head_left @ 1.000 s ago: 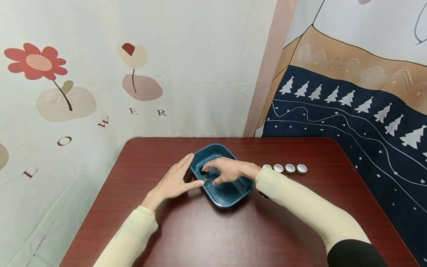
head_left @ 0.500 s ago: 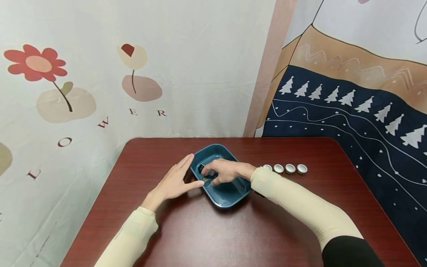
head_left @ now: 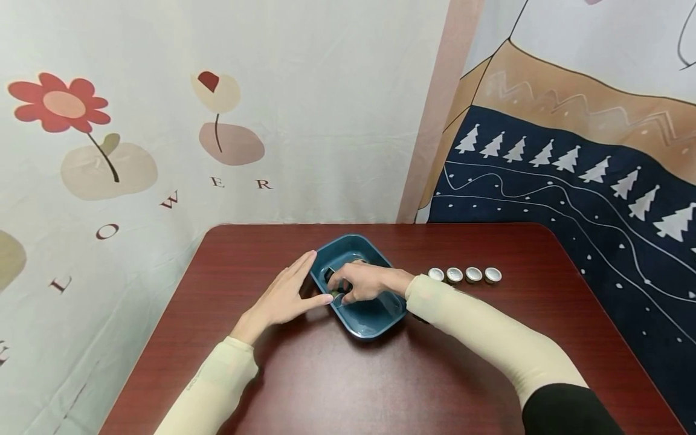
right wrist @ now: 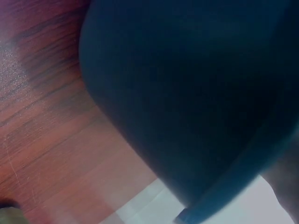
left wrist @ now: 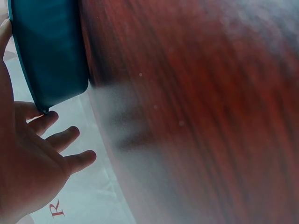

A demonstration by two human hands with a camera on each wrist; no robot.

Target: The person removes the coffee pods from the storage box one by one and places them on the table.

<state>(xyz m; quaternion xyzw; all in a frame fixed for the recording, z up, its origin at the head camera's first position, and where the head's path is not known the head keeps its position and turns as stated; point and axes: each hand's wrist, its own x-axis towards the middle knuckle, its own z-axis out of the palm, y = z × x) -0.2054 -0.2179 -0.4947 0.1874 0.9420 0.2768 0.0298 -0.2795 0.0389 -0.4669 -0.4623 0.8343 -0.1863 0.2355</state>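
A deep blue-green rectangular tray (head_left: 367,326) stands on the table. Along its left rim rests my left hand (head_left: 283,293), fingers straight and thumb spread. In the left wrist view, that hand's fingers (left wrist: 77,161) fan out below a corner of the tray. My right hand (head_left: 364,282) reaches down inside the tray, fingers curled and thumb lowered, pinching a small round jar (head_left: 336,296) by the left wall. Fingers cover most of that jar. A dark little item (head_left: 328,275) lies just beyond the fingertips. The right wrist view shows mostly the tray's outer wall (right wrist: 177,93).
To the right of the tray, a row of several small round jars with silvery-white lids (head_left: 473,275) stands close to the right sleeve (head_left: 478,326). The reddish-brown table (head_left: 348,386) meets a printed curtain (head_left: 337,121) at its back edge.
My right hand has shifted slightly left and lower in the tray, its thumb and fingers closing round the small jar. The left hand stays at the rim.
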